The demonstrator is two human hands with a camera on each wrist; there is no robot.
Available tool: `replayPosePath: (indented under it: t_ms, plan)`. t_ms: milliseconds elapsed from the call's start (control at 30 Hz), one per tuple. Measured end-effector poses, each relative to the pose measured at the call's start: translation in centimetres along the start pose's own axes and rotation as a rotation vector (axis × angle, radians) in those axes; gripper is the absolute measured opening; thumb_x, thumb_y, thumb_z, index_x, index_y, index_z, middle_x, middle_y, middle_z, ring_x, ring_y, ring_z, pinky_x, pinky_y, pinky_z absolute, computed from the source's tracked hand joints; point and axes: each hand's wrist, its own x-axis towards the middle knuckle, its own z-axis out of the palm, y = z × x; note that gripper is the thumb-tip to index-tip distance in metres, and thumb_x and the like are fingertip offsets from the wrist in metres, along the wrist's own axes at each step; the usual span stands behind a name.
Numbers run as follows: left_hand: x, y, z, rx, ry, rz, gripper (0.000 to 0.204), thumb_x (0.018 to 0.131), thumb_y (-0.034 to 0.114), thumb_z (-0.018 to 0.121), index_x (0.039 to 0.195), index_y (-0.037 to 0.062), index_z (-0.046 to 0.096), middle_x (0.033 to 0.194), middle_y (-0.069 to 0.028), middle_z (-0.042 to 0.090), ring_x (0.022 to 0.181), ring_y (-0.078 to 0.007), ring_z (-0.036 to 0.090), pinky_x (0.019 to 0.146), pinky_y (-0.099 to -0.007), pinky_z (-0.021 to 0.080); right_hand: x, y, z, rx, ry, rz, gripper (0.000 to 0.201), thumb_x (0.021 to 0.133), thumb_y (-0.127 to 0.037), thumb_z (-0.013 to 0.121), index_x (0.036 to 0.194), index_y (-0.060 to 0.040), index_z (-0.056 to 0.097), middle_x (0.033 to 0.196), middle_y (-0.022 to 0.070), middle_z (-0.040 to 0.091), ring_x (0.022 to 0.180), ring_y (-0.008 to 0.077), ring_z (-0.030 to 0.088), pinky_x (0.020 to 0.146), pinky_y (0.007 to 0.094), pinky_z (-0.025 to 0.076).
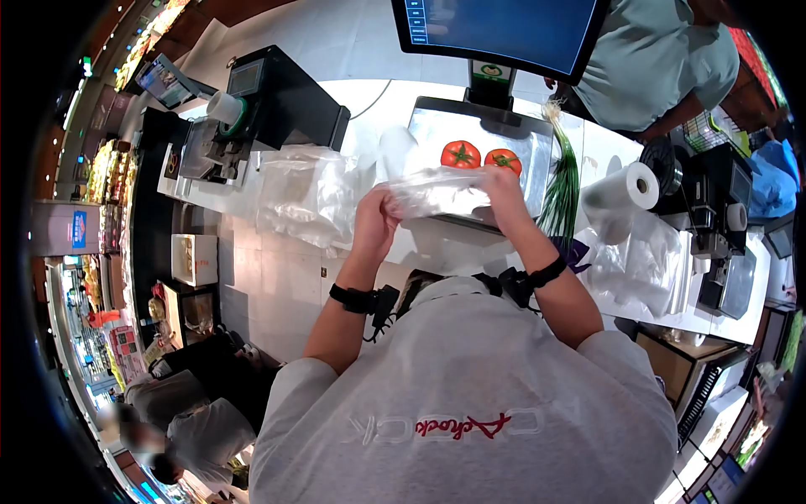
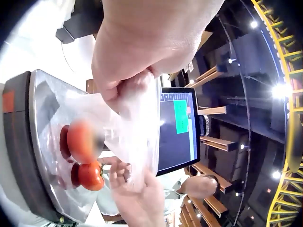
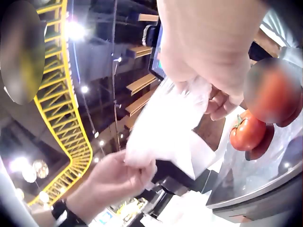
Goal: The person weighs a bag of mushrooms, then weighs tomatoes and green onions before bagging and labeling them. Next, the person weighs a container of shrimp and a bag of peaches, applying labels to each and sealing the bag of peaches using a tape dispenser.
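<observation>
A clear plastic bag [image 1: 437, 193] is stretched between both hands in front of the scale. My left hand [image 1: 375, 223] pinches one end, and my right hand [image 1: 506, 200] grips the other. In the left wrist view the bag [image 2: 137, 123] hangs between the left hand [image 2: 142, 52] and the right hand [image 2: 142, 198]; the right wrist view shows the same bag [image 3: 165, 118]. Two red tomatoes, one left [image 1: 460, 154] and one right [image 1: 504, 160], lie on the metal scale plate [image 1: 428, 126], the right one close behind my right hand.
Green onions [image 1: 562, 185] lie along the scale's right side, with a plastic roll [image 1: 625, 186] beyond them. Loose bags [image 1: 302, 189] spread over the counter at left, near a black machine [image 1: 285, 105]. A monitor [image 1: 504, 29] stands behind the scale; a person [image 1: 655, 63] is at back right.
</observation>
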Motion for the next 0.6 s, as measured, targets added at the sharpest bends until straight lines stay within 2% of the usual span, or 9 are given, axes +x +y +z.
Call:
replayPosePath:
  t_ms: [33, 133, 233, 333, 367, 433, 533, 567, 600]
  plan:
    - [0.4, -0.1, -1.0, 0.023, -0.053, -0.067, 0.014, 0.097, 0.014, 0.050, 0.098, 0.0035, 0.059, 0.086, -0.0023, 0.061, 0.079, -0.0095, 0.059, 0.070, -0.0243, 0.047, -0.3, -1.3, 0.2, 0.156, 0.030, 0.018, 0.019, 0.091, -0.007, 0.058, 0.073, -0.0025, 0.054, 0.086, 0.0072, 0.066, 0.072, 0.0163, 0.059, 0.070, 0.0281, 0.048]
    - [0.3, 0.2, -0.7, 0.266, -0.138, -0.190, 0.012, 0.093, 0.015, 0.060, 0.097, 0.0041, 0.059, 0.083, -0.0003, 0.061, 0.071, -0.0067, 0.056, 0.061, -0.0224, 0.044, -0.9, -4.4, 0.4, 0.550, 0.046, 0.191, 0.009, 0.092, -0.003, 0.053, 0.083, -0.0032, 0.055, 0.089, 0.0115, 0.066, 0.074, 0.0182, 0.061, 0.072, 0.0305, 0.050]
    - [-2.1, 2.1, 5.2, 0.753, -0.111, -0.194, 0.019, 0.084, 0.012, 0.074, 0.092, 0.0052, 0.058, 0.082, -0.0014, 0.061, 0.070, -0.0053, 0.056, 0.058, -0.0222, 0.043, -0.1, -1.6, -2.0, 0.485, -0.100, 0.242, 0.007, 0.093, -0.006, 0.054, 0.086, -0.0071, 0.054, 0.069, 0.0022, 0.051, 0.055, 0.0112, 0.047, 0.051, 0.0274, 0.040]
    - [0.8, 1.2, 2.5, 1.211, 0.021, 0.246, 0.019, 0.084, 0.008, 0.075, 0.090, 0.0043, 0.057, 0.077, -0.0019, 0.058, 0.068, -0.0063, 0.055, 0.057, -0.0243, 0.044, -1.2, -2.6, -1.6, 0.342, -0.223, 0.414, 0.012, 0.095, -0.010, 0.055, 0.083, -0.0093, 0.055, 0.059, -0.0064, 0.033, 0.045, 0.0052, 0.031, 0.040, 0.0246, 0.024]
    - [1.3, 2.1, 2.7, 1.018, 0.174, 0.119, 0.021, 0.083, 0.008, 0.076, 0.088, 0.0040, 0.056, 0.070, -0.0032, 0.055, 0.063, -0.0085, 0.051, 0.056, -0.0265, 0.043, -1.6, -3.0, -1.5, 0.277, -0.294, 0.500, 0.013, 0.095, -0.012, 0.056, 0.083, -0.0089, 0.057, 0.059, -0.0070, 0.034, 0.045, 0.0049, 0.030, 0.040, 0.0244, 0.023]
    - [2.9, 1.9, 3.5, 0.953, 0.246, 0.246, 0.020, 0.083, 0.008, 0.075, 0.087, 0.0039, 0.056, 0.066, -0.0034, 0.053, 0.061, -0.0093, 0.047, 0.055, -0.0267, 0.041, -3.2, -4.3, -1.1, 0.078, -0.484, 0.622, 0.023, 0.100, -0.021, 0.050, 0.089, -0.0046, 0.062, 0.059, -0.0069, 0.036, 0.046, 0.0066, 0.032, 0.041, 0.0226, 0.028]
    - [6.0, -1.5, 2.1, 1.055, 0.134, 0.499, 0.019, 0.086, 0.015, 0.073, 0.085, 0.0018, 0.059, 0.068, -0.0053, 0.058, 0.062, -0.0128, 0.050, 0.058, -0.0307, 0.043, -3.1, -1.9, -2.6, 0.608, -0.932, 0.441, 0.035, 0.101, -0.029, 0.045, 0.099, 0.0005, 0.063, 0.070, -0.0006, 0.052, 0.057, 0.0123, 0.049, 0.056, 0.0252, 0.044]
    - [6.3, -2.7, 2.1, 1.176, 0.059, 0.394, 0.019, 0.087, 0.019, 0.072, 0.090, 0.0021, 0.062, 0.071, -0.0067, 0.061, 0.065, -0.0137, 0.053, 0.061, -0.0318, 0.045, -4.2, -2.0, -2.8, 0.816, -0.634, 0.481, 0.040, 0.098, -0.026, 0.041, 0.114, 0.0054, 0.060, 0.098, 0.0093, 0.064, 0.083, 0.0213, 0.061, 0.082, 0.0329, 0.050]
    - [6.5, -3.9, 2.4, 1.292, -0.020, 0.285, 0.022, 0.087, 0.023, 0.071, 0.095, 0.0024, 0.066, 0.074, -0.0081, 0.064, 0.068, -0.0146, 0.056, 0.064, -0.0328, 0.047, -4.4, -3.9, -2.3, 0.899, -0.599, 0.401, 0.042, 0.097, -0.024, 0.040, 0.120, 0.0056, 0.058, 0.107, 0.0111, 0.064, 0.091, 0.0232, 0.061, 0.088, 0.0349, 0.048]
